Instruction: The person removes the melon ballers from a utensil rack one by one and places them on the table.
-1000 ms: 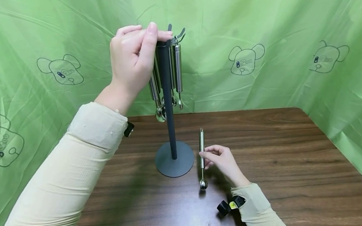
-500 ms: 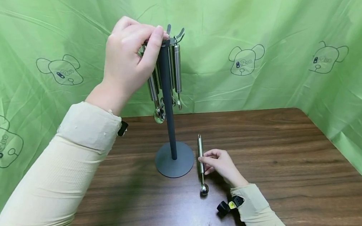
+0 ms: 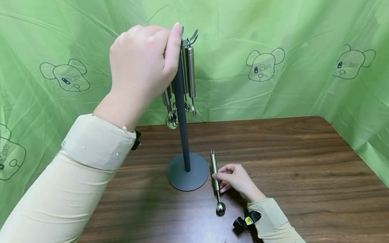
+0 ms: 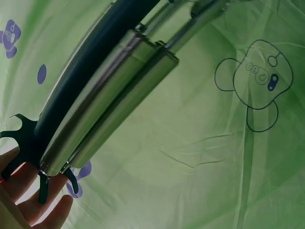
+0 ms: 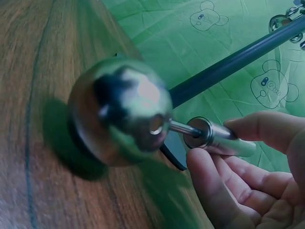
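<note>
Spreading the left hand (image 3: 144, 60) over the stand's (image 3: 183, 130) top and, well below, pinching a shiny scoop (image 3: 216, 185) by the handle in the right hand (image 3: 237, 180). Probably light, hard and slippery, so best held mid-handle.

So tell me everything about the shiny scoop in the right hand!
The scoop is silver and looks like metal. It has a thick, round handle with a small loop at one end, then a thin neck and a rounded, mirror-like bowl. Its bowl end is nearest the person, and it's just right of the grey stand's base. The right hand pinches the handle. I can't tell whether the bowl touches the table.
</note>
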A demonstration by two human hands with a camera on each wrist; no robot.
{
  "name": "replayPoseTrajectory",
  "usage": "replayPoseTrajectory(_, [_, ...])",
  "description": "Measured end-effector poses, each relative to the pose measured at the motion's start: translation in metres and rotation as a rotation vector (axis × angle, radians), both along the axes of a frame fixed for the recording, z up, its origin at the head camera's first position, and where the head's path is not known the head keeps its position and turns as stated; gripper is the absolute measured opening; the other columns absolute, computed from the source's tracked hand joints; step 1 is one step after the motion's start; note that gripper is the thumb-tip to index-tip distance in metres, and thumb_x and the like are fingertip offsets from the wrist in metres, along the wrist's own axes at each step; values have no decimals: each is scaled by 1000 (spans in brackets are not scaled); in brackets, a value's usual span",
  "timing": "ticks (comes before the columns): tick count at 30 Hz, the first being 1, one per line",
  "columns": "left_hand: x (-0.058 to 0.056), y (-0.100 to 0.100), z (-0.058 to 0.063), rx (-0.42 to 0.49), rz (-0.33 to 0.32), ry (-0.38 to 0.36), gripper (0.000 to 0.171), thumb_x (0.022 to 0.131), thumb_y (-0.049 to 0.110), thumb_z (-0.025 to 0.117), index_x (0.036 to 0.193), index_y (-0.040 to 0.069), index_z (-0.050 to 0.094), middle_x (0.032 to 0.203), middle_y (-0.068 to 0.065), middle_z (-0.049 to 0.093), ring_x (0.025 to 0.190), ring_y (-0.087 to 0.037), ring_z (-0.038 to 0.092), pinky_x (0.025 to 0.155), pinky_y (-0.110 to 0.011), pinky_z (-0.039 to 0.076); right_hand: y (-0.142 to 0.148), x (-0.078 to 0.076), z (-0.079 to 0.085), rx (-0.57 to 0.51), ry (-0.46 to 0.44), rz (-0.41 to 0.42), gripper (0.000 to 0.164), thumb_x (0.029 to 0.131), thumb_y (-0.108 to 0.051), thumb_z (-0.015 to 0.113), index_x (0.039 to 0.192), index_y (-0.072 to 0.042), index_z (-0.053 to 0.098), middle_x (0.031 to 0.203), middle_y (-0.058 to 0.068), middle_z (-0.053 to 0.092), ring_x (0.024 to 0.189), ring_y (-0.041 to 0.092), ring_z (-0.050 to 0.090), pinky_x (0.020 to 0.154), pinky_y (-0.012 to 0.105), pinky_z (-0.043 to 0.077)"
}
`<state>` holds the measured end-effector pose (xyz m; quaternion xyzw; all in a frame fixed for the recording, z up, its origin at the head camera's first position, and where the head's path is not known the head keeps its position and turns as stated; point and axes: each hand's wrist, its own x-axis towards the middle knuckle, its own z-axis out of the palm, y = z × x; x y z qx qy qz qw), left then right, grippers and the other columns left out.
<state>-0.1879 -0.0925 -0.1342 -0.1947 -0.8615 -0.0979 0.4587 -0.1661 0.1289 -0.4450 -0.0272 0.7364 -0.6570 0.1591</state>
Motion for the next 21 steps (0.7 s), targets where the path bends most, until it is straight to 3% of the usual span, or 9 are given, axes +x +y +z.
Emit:
replayPoseTrajectory(5, [2, 2, -3, -4, 10, 29, 62, 105, 45, 31, 74, 12, 73, 83, -1, 77, 68, -31, 64, 51, -44, 42, 1, 0, -4, 8, -19, 3, 26, 85, -6, 68, 99, 15, 61, 69, 0, 67, 53, 11, 63, 51, 25, 56])
replayPoseTrajectory(9, [3, 6, -1, -9, 46, 22, 66, 102, 54, 29, 63, 16, 65, 58, -1, 60, 57, -28, 54, 46, -37, 29, 2, -1, -5, 29, -38, -8, 25, 84, -6, 68, 97, 14, 62, 68, 1, 65, 51, 9, 61, 49, 23, 55])
replayPoseTrajectory(12, [4, 7, 0, -15, 61, 11, 66, 101, 58, 29, 56, 17, 55, 53, -1, 47, 54, -26, 47, 46, -36, 24, 3, -1, -6, 52, -56, -8, 24, 85, -7, 68, 96, 13, 63, 68, 2, 65, 49, 9, 60, 49, 23, 54])
replayPoseTrajectory(16, [4, 6, 0, -14, 54, 27, 64, 100, 57, 32, 57, 17, 55, 53, -1, 48, 53, -26, 47, 46, -35, 23, 4, -1, -7, 79, -64, 18, 23, 85, -9, 69, 95, 12, 64, 66, 2, 65, 48, 8, 60, 49, 23, 54])
replayPoseTrajectory(21, [2, 5, -1, -4, 47, 54, 62, 101, 55, 33, 63, 19, 66, 54, -1, 53, 54, -28, 51, 46, -35, 22, 5, -1, -8, 116, -67, 18, 22, 85, -9, 70, 92, 11, 65, 64, 5, 66, 47, 7, 60, 49, 23, 54])
